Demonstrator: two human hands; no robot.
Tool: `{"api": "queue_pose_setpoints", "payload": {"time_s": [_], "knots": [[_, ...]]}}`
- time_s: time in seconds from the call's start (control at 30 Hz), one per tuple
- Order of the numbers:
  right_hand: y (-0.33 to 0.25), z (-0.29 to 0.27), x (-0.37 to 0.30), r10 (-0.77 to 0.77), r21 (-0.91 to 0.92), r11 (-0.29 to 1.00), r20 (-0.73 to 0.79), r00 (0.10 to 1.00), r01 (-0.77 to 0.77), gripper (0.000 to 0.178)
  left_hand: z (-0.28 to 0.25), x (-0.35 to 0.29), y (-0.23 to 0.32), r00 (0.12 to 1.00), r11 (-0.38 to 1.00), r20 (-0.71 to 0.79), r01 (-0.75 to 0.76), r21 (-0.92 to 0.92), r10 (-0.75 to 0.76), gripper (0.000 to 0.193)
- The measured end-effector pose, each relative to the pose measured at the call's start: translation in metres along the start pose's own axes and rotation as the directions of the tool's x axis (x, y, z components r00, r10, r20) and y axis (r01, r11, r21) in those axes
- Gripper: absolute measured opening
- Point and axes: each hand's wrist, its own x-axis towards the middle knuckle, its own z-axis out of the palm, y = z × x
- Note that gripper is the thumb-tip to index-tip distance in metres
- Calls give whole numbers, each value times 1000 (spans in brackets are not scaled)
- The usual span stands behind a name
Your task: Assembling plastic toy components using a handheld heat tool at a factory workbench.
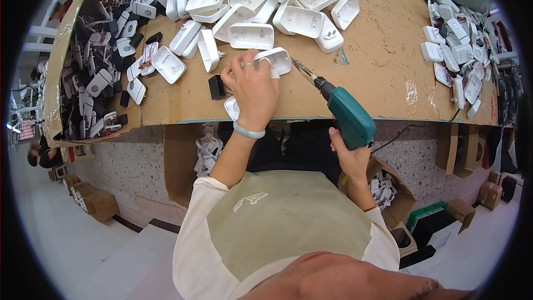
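Note:
My left hand point(254, 86) is closed on a white plastic housing shell point(281, 61), resting over the table's near part. The fingers hide part of the shell. In my right hand point(352, 158) is a teal pistol-shaped soldering gun point(351, 114), gripped by its handle. Its long metal tip point(304, 70) points up and left, close to the shell's right side; whether they touch I cannot tell. Just left of my left hand sits a small black block point(216, 87). Below it, partly behind my wrist, lies a white piece point(232, 108) near the table edge.
White shells point(251, 36) lie heaped at the back. An open cardboard box point(62, 72) of small white and black parts stands left. More white units point(461, 44) are piled right. A cord point(411, 126) runs rightward. Below the table, a carton point(397, 200) holds white pieces.

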Motion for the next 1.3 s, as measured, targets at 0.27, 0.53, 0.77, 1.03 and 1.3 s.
{"api": "queue_pose_setpoints", "payload": {"time_s": [0.27, 0.53, 0.77, 1.03, 1.3], "knots": [[8, -15, -13, 83, 20, 996, 100, 992, -85, 36, -2, -1, 1, 1000, 1000, 9, 2, -16, -2, 20], [4, -17, -17, 68, 70, 995, 110, 992, -76, 37, -14, -12, 2, 988, 997, -157, -21, -69, 10, 22], [-1, -15, -14, 65, 104, 992, 116, 991, -77, 38, -23, -46, -4, 989, 951, -137, 4, -310, -49, 25], [0, 1, -9, 65, 68, 995, 77, 995, -70, 20, -14, -20, -4, 999, 996, 27, 45, -70, -43, 22], [12, 12, 12, -84, -104, 990, 147, 986, 100, 11, -11, 0, 1, 989, 998, -134, -63, 12, 64, 14]]}}
